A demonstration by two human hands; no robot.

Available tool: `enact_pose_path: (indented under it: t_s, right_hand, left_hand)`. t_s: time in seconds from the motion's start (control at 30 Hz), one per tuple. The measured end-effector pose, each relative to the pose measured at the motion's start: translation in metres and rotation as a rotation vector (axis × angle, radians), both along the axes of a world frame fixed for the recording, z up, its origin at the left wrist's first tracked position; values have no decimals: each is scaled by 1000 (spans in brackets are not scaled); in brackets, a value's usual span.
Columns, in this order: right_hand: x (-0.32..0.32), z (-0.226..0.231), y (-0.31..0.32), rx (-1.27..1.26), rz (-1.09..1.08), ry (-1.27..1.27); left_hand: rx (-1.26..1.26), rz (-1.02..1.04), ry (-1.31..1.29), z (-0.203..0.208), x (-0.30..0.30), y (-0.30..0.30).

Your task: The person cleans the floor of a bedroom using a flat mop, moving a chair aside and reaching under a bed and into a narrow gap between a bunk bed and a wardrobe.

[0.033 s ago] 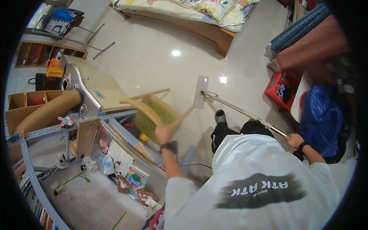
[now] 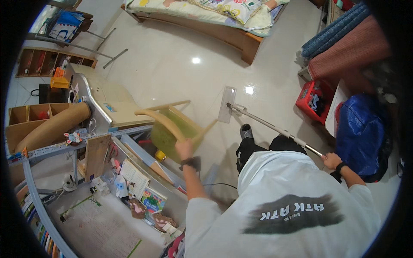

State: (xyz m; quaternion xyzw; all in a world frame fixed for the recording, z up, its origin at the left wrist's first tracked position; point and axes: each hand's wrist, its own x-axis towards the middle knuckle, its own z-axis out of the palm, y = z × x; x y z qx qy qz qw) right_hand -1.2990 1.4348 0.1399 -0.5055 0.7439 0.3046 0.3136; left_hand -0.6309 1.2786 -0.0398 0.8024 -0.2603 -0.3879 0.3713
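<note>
My left hand [image 2: 185,149] is closed round the curved wooden back rail of a chair [image 2: 161,120]. The chair has pale wooden legs and a green seat [image 2: 167,136], and appears tilted beside the desk. In my right hand [image 2: 331,161] is the end of the long metal handle of a flat mop [image 2: 279,130]. Its rectangular head [image 2: 227,104] rests on the shiny tiled floor in front of my shoe [image 2: 246,130]. The fingertips of both hands are partly hidden.
A bed [image 2: 241,38] stands ahead. At right are a red basket [image 2: 304,103], a blue bag [image 2: 357,133] and rolled mats [image 2: 340,34]. A cluttered desk-shelf frame [image 2: 43,150] fills the left. A dark cable [image 2: 221,185] runs near my legs.
</note>
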Motion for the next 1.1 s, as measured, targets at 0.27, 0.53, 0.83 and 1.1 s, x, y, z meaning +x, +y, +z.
enact_pose_path:
  t_s: [0.27,0.53,0.83,1.1]
  right_hand:
    - [22,57,35,-23,-280,-141]
    - [39,2,-35,-119,-417,-299]
    - [-2,-120,-86,-57,-404,-500]
    - [-76,-151,-5,14,-224,-619]
  left_hand:
    - [47,-230,-165,-71,-62,-53]
    - [-28,-293,-149,13,-105,-50]
    - [-146,-159,-274,35,-155,108]
    - [-9,-210,-105,29,-290,297]
